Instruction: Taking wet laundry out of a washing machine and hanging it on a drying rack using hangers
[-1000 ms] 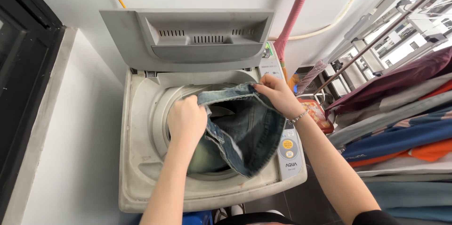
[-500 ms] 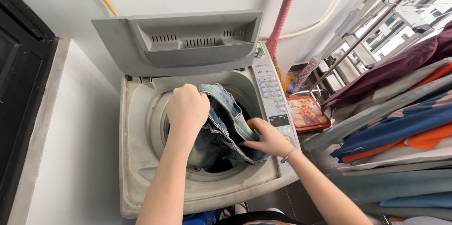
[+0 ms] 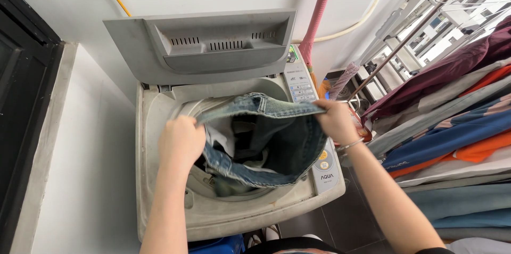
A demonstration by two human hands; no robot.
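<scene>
Both hands, left hand point(image 3: 181, 142) and right hand point(image 3: 335, 120), stretch jeans point(image 3: 277, 142) open.

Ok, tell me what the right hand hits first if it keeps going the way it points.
Probably the washer's control panel just beyond the right hand, which grips the jeans; depth is unclear.

Faded blue denim garment point(image 3: 277, 142) over an off-white washing machine point(image 3: 159, 179) with a grey lid point(image 3: 202, 46). Pink pole point(image 3: 319, 14) at upper centre. Maroon, orange and blue clothes point(image 3: 452, 121) at right.

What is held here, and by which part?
Both hands hold the jeans by the waistband: left hand at one end, right hand at the other.
</scene>
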